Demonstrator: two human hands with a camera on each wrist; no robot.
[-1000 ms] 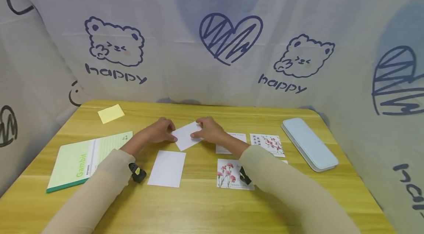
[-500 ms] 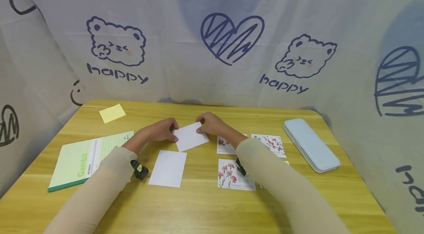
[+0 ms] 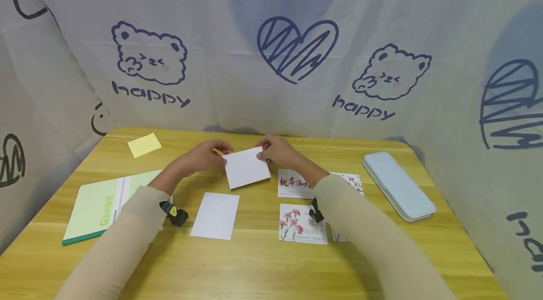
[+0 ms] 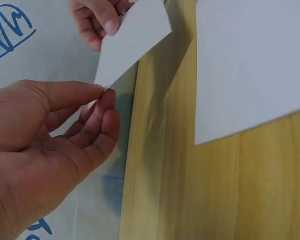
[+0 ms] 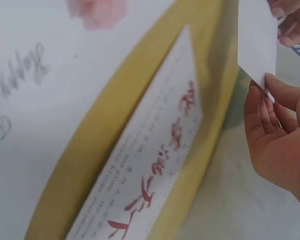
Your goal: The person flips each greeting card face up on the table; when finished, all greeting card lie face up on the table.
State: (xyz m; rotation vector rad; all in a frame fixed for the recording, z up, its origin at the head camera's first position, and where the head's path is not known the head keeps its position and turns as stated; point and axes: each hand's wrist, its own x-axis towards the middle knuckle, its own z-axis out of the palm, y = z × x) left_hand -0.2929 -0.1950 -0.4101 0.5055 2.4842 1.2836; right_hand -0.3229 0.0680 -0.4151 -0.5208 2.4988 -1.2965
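Note:
A blank white card (image 3: 247,167) is lifted off the wooden table (image 3: 263,267), held by both hands. My left hand (image 3: 206,154) pinches its left corner between thumb and fingers (image 4: 104,100); the card (image 4: 132,40) slants up in the left wrist view. My right hand (image 3: 275,150) pinches the right corner; the right wrist view shows the card (image 5: 257,42) above the fingertips (image 5: 272,85). A second blank white card (image 3: 215,215) lies flat below.
Printed cards lie to the right: one with red characters (image 3: 292,183), one with pink flowers (image 3: 297,224), another flowered one (image 3: 352,182) partly under my right sleeve. A green notebook (image 3: 103,203) and yellow sticky note (image 3: 144,145) sit left; a pale blue case (image 3: 398,185) sits right.
Both hands have raised the white card from the table and tipped it upward. The red-lettered card beneath the right hand is now uncovered.

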